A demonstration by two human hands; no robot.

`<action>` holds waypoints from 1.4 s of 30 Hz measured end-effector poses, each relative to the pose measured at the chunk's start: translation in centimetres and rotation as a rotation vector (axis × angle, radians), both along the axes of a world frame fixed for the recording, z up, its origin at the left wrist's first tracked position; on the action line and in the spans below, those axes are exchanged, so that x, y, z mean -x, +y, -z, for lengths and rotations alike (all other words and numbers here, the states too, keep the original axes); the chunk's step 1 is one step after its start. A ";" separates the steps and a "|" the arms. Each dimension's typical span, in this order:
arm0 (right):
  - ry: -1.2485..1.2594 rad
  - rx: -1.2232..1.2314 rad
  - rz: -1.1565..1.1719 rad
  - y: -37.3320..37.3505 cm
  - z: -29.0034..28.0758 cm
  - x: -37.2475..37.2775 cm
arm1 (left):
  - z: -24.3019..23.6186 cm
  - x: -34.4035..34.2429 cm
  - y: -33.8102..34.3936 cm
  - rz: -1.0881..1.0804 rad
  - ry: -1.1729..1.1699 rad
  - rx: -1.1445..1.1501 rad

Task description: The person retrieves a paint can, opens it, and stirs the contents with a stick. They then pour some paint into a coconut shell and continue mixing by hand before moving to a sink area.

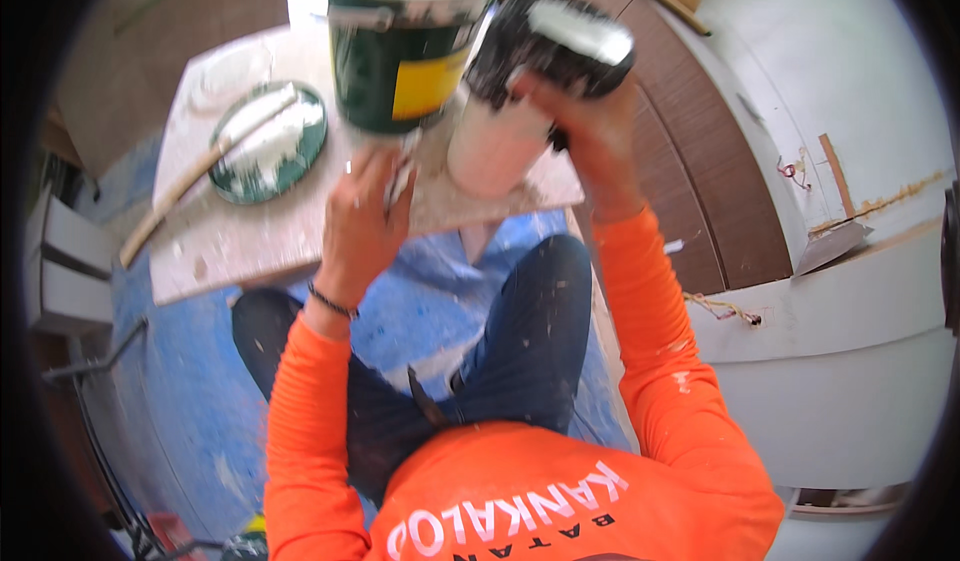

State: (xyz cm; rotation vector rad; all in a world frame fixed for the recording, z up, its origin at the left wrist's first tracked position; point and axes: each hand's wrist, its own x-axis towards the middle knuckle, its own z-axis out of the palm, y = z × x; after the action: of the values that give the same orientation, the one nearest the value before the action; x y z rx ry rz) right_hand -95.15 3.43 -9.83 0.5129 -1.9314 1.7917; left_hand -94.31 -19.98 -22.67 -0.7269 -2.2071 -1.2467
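Observation:
My right hand (598,139) grips a glossy black object (490,56), its exact kind blurred, with a white patch on its upper face. Directly beneath it, a pale pinkish cylindrical container (492,151) stands on the work board; whether the two touch is hard to tell. My left hand (365,206) is closed at the board's near edge, with a small pale thing between the fingers too blurred to name. Just beyond it stands a dark green bucket (365,76) with a yellow label. Left of the bucket, a green lid (232,186) carries white paint, and a wooden stick (175,206) lies across it.
The paint-spotted board (195,266) spans the space ahead of my knees. Blue sheeting (420,306) covers the floor. On the right are brown panels (700,171), loose wires (735,311) and a white wall surface (830,321). White boxes (75,266) stand at left.

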 end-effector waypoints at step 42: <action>0.078 0.018 0.130 0.7 -0.5 -0.1 | -24.6 6.2 7.1 0.212 0.297 0.998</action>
State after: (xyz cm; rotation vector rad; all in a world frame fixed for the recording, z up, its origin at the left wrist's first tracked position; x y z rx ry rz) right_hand -95.07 4.13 -9.34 0.4345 -1.8502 1.6819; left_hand -100.54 -12.85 1.91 -1.4184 -2.4452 0.0098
